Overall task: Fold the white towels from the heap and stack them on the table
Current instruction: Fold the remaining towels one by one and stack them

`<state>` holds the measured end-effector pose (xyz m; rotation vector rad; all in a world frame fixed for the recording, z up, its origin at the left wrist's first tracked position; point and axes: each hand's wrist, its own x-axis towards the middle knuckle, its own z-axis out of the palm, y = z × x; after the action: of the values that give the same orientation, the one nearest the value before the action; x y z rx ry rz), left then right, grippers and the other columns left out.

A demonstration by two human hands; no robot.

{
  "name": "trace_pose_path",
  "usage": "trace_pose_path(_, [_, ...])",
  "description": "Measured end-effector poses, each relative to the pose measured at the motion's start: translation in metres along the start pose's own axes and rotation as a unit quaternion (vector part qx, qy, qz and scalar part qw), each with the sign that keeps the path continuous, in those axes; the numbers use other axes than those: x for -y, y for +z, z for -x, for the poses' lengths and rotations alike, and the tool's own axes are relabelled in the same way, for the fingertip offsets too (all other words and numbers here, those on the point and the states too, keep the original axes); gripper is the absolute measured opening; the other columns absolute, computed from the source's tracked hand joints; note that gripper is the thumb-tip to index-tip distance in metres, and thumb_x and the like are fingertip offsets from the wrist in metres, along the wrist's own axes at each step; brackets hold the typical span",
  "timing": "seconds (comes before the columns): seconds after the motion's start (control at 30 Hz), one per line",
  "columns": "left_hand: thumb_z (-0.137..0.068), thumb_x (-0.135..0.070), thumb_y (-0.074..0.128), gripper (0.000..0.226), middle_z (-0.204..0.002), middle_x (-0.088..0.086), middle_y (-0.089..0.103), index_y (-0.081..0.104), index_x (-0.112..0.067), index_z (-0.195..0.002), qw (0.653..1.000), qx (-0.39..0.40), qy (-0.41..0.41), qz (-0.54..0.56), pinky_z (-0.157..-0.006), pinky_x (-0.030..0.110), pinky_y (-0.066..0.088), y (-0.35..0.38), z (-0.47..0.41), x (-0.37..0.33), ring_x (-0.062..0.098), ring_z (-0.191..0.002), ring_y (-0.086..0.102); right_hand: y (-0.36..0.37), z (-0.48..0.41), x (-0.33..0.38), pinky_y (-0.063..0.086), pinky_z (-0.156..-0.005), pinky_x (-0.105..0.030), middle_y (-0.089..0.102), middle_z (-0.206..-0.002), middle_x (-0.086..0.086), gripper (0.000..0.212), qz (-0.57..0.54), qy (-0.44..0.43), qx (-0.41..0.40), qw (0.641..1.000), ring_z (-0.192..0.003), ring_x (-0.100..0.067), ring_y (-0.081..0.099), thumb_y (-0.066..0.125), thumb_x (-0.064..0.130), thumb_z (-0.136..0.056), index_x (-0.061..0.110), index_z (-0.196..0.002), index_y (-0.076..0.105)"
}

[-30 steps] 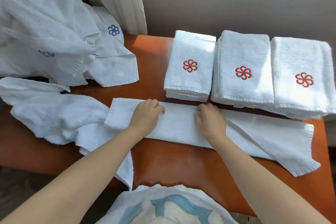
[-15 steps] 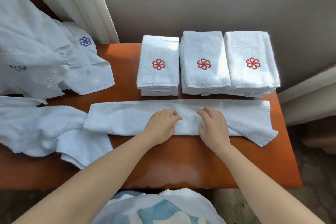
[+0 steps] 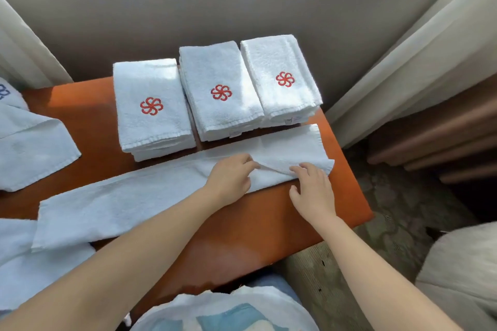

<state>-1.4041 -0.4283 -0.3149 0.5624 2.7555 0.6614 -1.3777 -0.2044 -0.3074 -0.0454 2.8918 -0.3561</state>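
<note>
Smoothing step: left hand (image 3: pixel 231 183) and right hand (image 3: pixel 313 191) press long white terry towel strip (image 3: pixel 121 201), fingers released. Next, likely: fold 3 o'clock end over.

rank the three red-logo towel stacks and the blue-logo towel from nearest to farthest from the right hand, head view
1. right towel stack, right end of the row, just beyond the right hand
2. middle towel stack, centre of the row
3. left towel stack, left end of the row
4. blue-logo towel, far left edge of view
</note>
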Motion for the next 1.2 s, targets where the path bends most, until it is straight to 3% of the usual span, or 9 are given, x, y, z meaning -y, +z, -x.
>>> trace_pose_path(0.17, [-0.091, -0.008, 0.051, 0.048, -0.129, -0.006, 0.055, 0.056, -0.026, -0.135, 1.000, -0.001, -0.014, -0.014, -0.070, 0.029, 0.036, 0.015, -0.025, -0.017, 0.019, -0.107, 0.055, -0.003, -0.019, -0.033, 0.032, -0.113, -0.037, 0.052, -0.135, 0.000, 0.045, 0.008, -0.017, 0.004, 1.000, -0.127, -0.021, 0.046, 0.062, 0.017, -0.087, 0.020, -0.131, 0.057])
trace_pose_path(0.37, [-0.080, 0.007, 0.050, 0.050, -0.111, 0.003, 0.061, 0.065, -0.018, -0.121, 0.995, -0.043, -0.070, -0.054, -0.060, 0.031, 0.028, 0.038, -0.052, -0.035, 0.028, -0.087, 0.057, -0.009, -0.055, -0.083, 0.027, -0.115, -0.041, 0.046, -0.135, 0.001, 0.055, 0.058, -0.137, 0.089, 0.985, -0.127, -0.022, 0.044, 0.067, 0.023, -0.079, 0.026, -0.131, 0.052])
trace_pose_path(0.53, [-0.074, 0.010, 0.057, 0.038, -0.095, 0.009, 0.060, 0.067, -0.012, -0.103, 0.987, -0.060, -0.125, -0.087, -0.054, 0.031, 0.027, 0.044, -0.065, -0.048, 0.030, -0.075, 0.055, -0.010, -0.074, -0.107, 0.042, -0.097, -0.037, 0.050, -0.133, -0.003, 0.053, 0.083, -0.229, 0.085, 0.966, -0.119, -0.027, 0.049, 0.060, 0.007, -0.080, 0.024, -0.129, 0.055])
trace_pose_path(0.67, [-0.081, 0.003, 0.055, 0.028, -0.100, 0.008, 0.058, 0.064, -0.011, -0.104, 0.980, -0.052, -0.163, -0.098, -0.053, 0.033, 0.032, 0.042, -0.074, -0.055, 0.029, -0.076, 0.054, -0.015, -0.085, -0.122, 0.035, -0.108, -0.043, 0.049, -0.133, -0.003, 0.054, 0.104, -0.296, 0.101, 0.944, -0.120, -0.027, 0.048, 0.061, 0.013, -0.079, 0.027, -0.131, 0.052])
trace_pose_path(0.77, [-0.088, -0.003, 0.054, 0.022, -0.105, 0.007, 0.058, 0.062, -0.012, -0.106, 0.976, -0.051, -0.189, -0.100, -0.054, 0.033, 0.033, 0.041, -0.080, -0.055, 0.027, -0.076, 0.053, -0.019, -0.094, -0.127, 0.045, -0.093, -0.039, 0.045, -0.136, -0.003, 0.065, 0.116, -0.336, 0.131, 0.926, -0.121, -0.028, 0.044, 0.059, 0.007, -0.078, 0.027, -0.139, 0.044])
trace_pose_path(0.87, [-0.097, -0.013, 0.049, 0.019, -0.111, 0.003, 0.055, 0.060, -0.016, -0.112, 0.971, -0.042, -0.208, -0.107, -0.056, 0.033, 0.036, 0.042, -0.084, -0.054, 0.024, -0.083, 0.055, -0.025, -0.106, -0.129, 0.049, -0.083, -0.039, 0.050, -0.134, -0.003, 0.055, 0.099, -0.354, 0.136, 0.920, -0.119, -0.028, 0.048, 0.053, 0.007, -0.085, 0.025, -0.136, 0.052])
trace_pose_path(1.0, [-0.103, -0.026, 0.045, 0.018, -0.113, -0.001, 0.054, 0.058, -0.018, -0.112, 0.969, -0.047, -0.229, -0.086, -0.061, 0.034, 0.044, 0.043, -0.088, -0.053, 0.021, -0.086, 0.058, -0.032, -0.113, -0.128, 0.053, -0.075, -0.036, 0.066, -0.114, 0.003, 0.028, -0.028, -0.295, 0.114, 0.948, -0.107, -0.020, 0.058, 0.055, 0.023, -0.091, 0.021, -0.115, 0.071])
trace_pose_path(1.1, [-0.103, -0.028, 0.044, 0.017, -0.104, 0.000, 0.055, 0.056, -0.016, -0.104, 0.962, -0.089, -0.255, -0.030, -0.058, 0.034, 0.039, 0.039, -0.093, -0.056, 0.023, -0.077, 0.056, -0.031, -0.124, -0.124, 0.043, -0.060, -0.033, 0.060, -0.080, 0.010, 0.014, -0.135, -0.154, 0.116, 0.972, -0.084, -0.020, 0.058, 0.051, 0.026, -0.094, 0.019, -0.090, 0.062])
trace_pose_path(1.2, [-0.103, -0.027, 0.045, 0.016, -0.106, -0.002, 0.057, 0.057, -0.016, -0.105, 0.954, -0.120, -0.276, 0.000, -0.060, 0.037, 0.044, 0.034, -0.097, -0.058, 0.022, -0.076, 0.058, -0.030, -0.137, -0.121, 0.044, -0.065, -0.032, 0.061, -0.087, 0.007, 0.019, -0.219, -0.018, 0.096, 0.971, -0.084, -0.017, 0.059, 0.050, 0.028, -0.098, 0.018, -0.107, 0.063])
